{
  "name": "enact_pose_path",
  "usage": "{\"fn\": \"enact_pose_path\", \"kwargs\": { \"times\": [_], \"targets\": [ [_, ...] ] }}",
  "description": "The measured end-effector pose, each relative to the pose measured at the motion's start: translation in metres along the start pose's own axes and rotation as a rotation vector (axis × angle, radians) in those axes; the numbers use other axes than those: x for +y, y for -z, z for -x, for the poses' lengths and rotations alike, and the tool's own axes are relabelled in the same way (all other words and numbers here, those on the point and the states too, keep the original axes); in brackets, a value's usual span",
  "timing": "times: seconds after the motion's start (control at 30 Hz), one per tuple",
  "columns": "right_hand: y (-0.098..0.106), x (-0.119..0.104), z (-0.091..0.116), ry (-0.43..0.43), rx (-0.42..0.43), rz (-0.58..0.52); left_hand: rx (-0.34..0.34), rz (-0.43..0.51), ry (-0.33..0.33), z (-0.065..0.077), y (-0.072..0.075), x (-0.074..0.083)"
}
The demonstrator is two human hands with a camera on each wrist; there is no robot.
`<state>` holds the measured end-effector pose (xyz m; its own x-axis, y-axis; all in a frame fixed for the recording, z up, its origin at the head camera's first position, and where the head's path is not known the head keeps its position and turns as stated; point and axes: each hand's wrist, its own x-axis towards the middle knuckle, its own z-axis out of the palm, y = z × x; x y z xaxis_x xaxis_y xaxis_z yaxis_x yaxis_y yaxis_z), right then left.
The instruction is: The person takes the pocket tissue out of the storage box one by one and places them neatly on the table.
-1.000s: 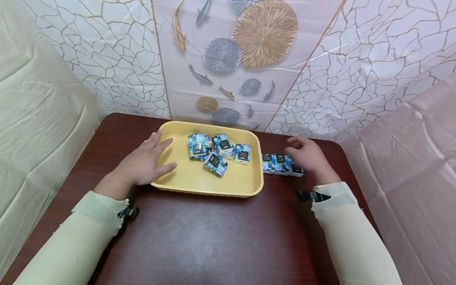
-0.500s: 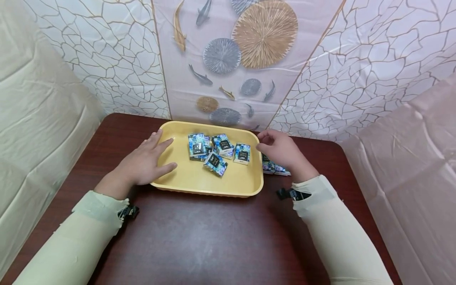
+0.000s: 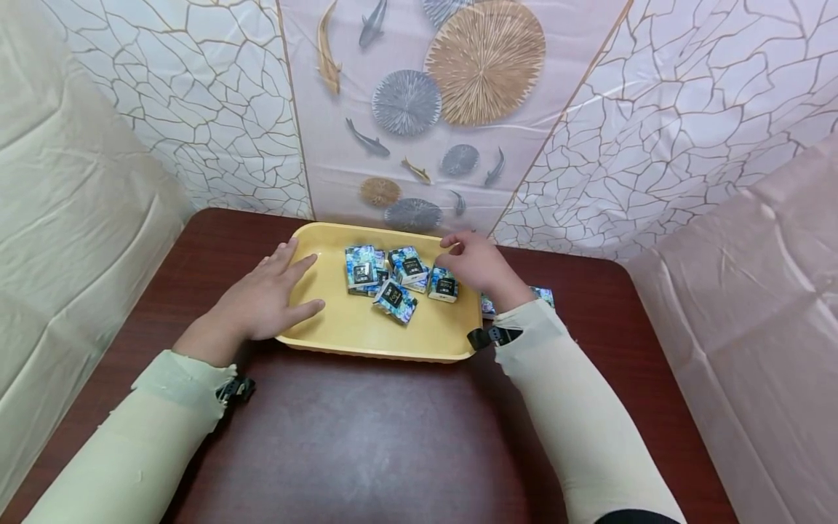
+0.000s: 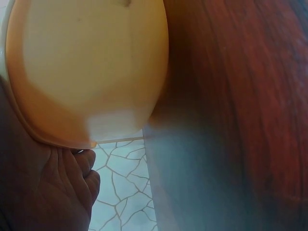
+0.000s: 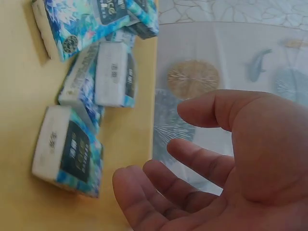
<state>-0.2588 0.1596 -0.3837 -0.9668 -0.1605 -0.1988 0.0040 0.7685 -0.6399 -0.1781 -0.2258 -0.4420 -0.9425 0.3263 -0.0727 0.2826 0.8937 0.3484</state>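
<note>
A yellow tray [image 3: 340, 331] stands on the table and holds several blue floral tissue packs [image 3: 396, 300], some overlapping. My left hand [image 3: 262, 300] rests over the tray's left rim, fingers spread. In the left wrist view, the left hand [image 4: 45, 187] lies against the tray wall [image 4: 96, 62]. Over the tray's right side hovers my right hand [image 3: 483, 268], just above a tissue pack [image 3: 443, 286]. The right wrist view shows nothing in the right hand [image 5: 260, 154]; its thumb and fingers are loosely bent and apart from the nearest tissue pack [image 5: 70, 151].
More tissue packs [image 3: 543, 295] lie on the dark red table [image 3: 366, 437] just right of the tray, partly hidden by the right forearm. A patterned wall covering [image 3: 406, 102] rises behind the table, and plain draped sheets [image 3: 753, 291] hang at both sides.
My right hand has moved left, from above the tissue packs on the table, across the tray's right rim and over the tray. The left hand and the tray have stayed put.
</note>
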Motion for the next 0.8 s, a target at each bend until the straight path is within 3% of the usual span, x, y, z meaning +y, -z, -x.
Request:
{"fn": "enact_pose_path", "kwargs": {
  "times": [0.4, 0.8],
  "targets": [
    [-0.031, -0.01, -0.02, -0.003, -0.042, 0.012, -0.012, -0.012, 0.013, -0.001, 0.002, 0.001],
    [-0.044, -0.011, -0.028, 0.004, -0.05, 0.072, -0.008, -0.018, 0.003, -0.001, 0.0, 0.0]
  ]
}}
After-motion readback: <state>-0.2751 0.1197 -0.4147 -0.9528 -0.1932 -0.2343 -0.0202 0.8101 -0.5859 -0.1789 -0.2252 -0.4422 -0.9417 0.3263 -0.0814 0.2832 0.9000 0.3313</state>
